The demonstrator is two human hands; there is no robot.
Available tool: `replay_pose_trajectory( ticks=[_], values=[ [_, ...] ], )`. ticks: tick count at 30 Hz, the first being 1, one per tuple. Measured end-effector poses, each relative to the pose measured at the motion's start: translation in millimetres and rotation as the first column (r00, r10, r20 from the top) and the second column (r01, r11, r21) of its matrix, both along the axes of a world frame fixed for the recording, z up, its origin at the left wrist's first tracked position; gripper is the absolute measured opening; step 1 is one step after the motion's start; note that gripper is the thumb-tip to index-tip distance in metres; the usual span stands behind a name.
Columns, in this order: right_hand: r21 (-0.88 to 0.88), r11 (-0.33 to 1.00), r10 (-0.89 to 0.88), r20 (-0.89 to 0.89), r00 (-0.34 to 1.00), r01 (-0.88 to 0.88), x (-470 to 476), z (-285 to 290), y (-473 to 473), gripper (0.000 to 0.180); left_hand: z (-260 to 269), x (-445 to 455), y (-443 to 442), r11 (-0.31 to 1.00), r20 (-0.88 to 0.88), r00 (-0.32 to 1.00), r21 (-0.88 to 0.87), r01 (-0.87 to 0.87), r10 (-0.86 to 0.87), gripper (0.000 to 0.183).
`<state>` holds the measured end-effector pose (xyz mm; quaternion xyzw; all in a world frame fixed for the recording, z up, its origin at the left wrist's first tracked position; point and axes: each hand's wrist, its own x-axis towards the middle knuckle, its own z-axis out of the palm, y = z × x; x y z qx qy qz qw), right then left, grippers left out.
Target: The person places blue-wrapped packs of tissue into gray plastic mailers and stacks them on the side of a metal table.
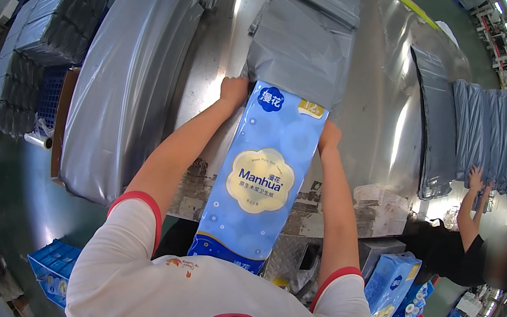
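Note:
A long blue Manhua toilet-paper pack (pixel 259 169) lies lengthwise before me, its near end against my shirt. Its far end is inside the mouth of a grey plastic mailing bag (pixel 302 43) that lies on the metal table (pixel 364 140). At the left edge of the bag's mouth, my left hand (pixel 235 91) is closed on the grey plastic. My right hand (pixel 330 134) is at the pack's right side, just below the bag's right corner; its fingers are partly hidden behind the pack, so its grip does not show.
Long stacks of grey bags lie at left (pixel 132 81) and right (pixel 428 121). Wrapped grey packages (pixel 28 51) are piled far left. More blue packs (pixel 389 287) stand low at right. A co-worker (pixel 472 240) handles grey bags (pixel 487 139). A blue crate (pixel 53 266) sits lower left.

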<state>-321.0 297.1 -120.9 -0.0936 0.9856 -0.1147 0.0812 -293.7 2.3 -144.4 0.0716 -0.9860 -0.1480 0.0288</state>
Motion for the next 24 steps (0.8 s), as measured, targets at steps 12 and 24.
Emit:
replay_pose_trajectory(
  ticks=[12, 24],
  values=[
    [0.079, 0.992, 0.071, 0.253, 0.965, -0.094, 230.1, -11.6, 57.1, 0.017, 11.8, 225.3, 24.7, 0.992, 0.31, 0.945, -0.038, 0.12, -0.103, 0.019],
    [-0.316, 0.937, 0.095, 0.648, 0.755, 0.152, 364.4, -58.8, 85.3, 0.034, 18.0, 351.4, 47.5, 0.848, 0.728, 0.446, 0.503, 0.169, -0.521, 0.034]
  ],
)
